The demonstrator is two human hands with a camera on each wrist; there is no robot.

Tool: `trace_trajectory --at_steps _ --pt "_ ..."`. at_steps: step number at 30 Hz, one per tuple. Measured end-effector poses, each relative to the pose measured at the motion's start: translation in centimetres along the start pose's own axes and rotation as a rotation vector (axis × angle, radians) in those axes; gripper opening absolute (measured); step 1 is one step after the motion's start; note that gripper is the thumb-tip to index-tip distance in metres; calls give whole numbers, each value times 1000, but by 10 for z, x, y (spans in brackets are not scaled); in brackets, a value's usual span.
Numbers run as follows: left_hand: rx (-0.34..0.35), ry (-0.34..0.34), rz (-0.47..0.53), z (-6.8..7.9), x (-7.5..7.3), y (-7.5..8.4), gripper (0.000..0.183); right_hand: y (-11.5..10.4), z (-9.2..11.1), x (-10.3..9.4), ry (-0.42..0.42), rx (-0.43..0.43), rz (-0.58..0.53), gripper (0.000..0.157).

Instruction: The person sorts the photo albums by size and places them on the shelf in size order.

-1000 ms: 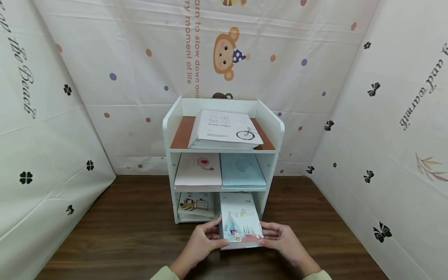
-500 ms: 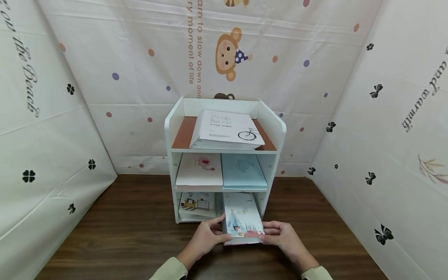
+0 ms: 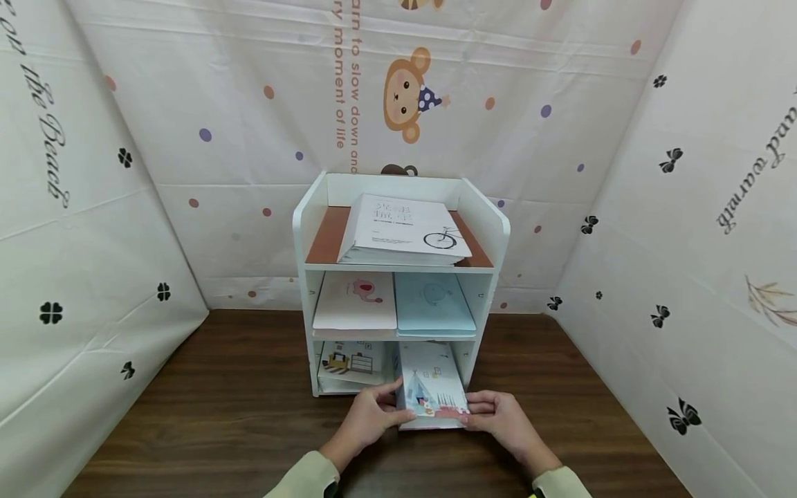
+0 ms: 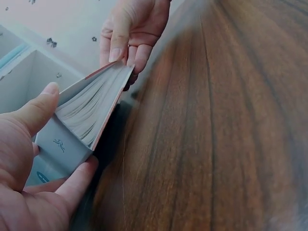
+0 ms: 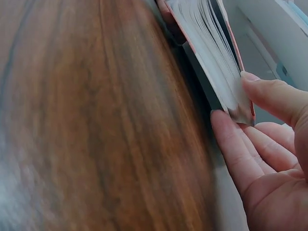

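Note:
A thick book (image 3: pixel 429 387) with a tent drawn on its pale cover lies partly inside the lower right compartment of the white shelf (image 3: pixel 501 238), its near end sticking out. My left hand (image 3: pixel 372 415) grips its left near corner, thumb on the cover and fingers at the spine side and underneath. On the other side my right hand (image 3: pixel 503 423) holds the right near corner, thumb on top, fingers below. The left wrist view shows the book's page edges (image 4: pixel 94 103) between both hands. In the right wrist view the right thumb (image 5: pixel 274 96) presses the cover edge.
Beside the book, a construction-vehicle book (image 3: pixel 351 366) fills the lower left compartment. Pink (image 3: pixel 355 304) and blue notebooks (image 3: pixel 434 304) lie on the middle level. A thick white book with a bicycle (image 3: pixel 405 228) rests on top. Printed cloth (image 3: pixel 236 104) surrounds the dark wooden table (image 3: pixel 236 415).
Both hands have pushed the tent book farther into the lower right compartment, away from me. It also shifts slightly right as the view moves a little.

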State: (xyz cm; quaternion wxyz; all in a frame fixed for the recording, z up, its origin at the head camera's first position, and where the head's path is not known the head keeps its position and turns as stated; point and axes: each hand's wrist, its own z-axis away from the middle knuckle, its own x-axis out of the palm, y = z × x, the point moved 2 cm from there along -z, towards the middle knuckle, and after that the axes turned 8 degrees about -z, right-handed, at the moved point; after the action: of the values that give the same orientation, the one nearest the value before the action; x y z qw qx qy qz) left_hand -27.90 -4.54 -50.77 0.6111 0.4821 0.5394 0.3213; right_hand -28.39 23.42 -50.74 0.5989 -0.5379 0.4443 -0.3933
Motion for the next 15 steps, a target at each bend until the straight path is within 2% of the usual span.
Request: trace_trajectory --at_steps 11,15 --pt "21 67 -129 -3 2 8 66 0 -7 -4 70 24 111 58" --pt "28 93 -154 -4 4 7 65 -8 -5 -2 90 14 106 53"
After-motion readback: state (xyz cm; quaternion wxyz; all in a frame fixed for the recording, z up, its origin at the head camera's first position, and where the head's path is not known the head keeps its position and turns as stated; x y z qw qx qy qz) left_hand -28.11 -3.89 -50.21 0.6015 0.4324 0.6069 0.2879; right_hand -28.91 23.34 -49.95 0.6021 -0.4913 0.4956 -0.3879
